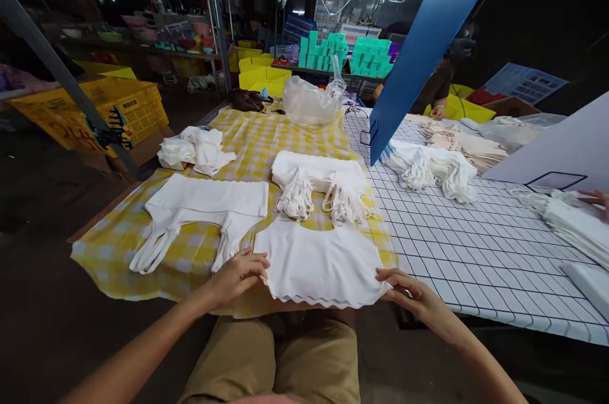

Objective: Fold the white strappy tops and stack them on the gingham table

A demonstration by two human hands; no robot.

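Observation:
A white camisole top (323, 261) lies spread at the table's front edge, its wavy hem toward me and its straps away. My left hand (242, 274) pinches its left side near the hem. On the opposite side, my right hand (409, 296), with a ring on one finger, grips the other hem corner. Just beyond lies a folded stack of white tops (316, 169), their straps bunched toward me. To the left, another flat pile of white tops (209, 195) rests with straps pointing at me. Behind that pile sits a crumpled heap of white garments (195, 149).
A yellow checked cloth (181, 258) covers my table. A tilted blue panel (419, 55) separates it from a white grid-patterned table (428, 239) with more garment stacks. A clear plastic bag (311, 99) stands at the back. Yellow crates (137, 106) are at left. Other people's hands show at right.

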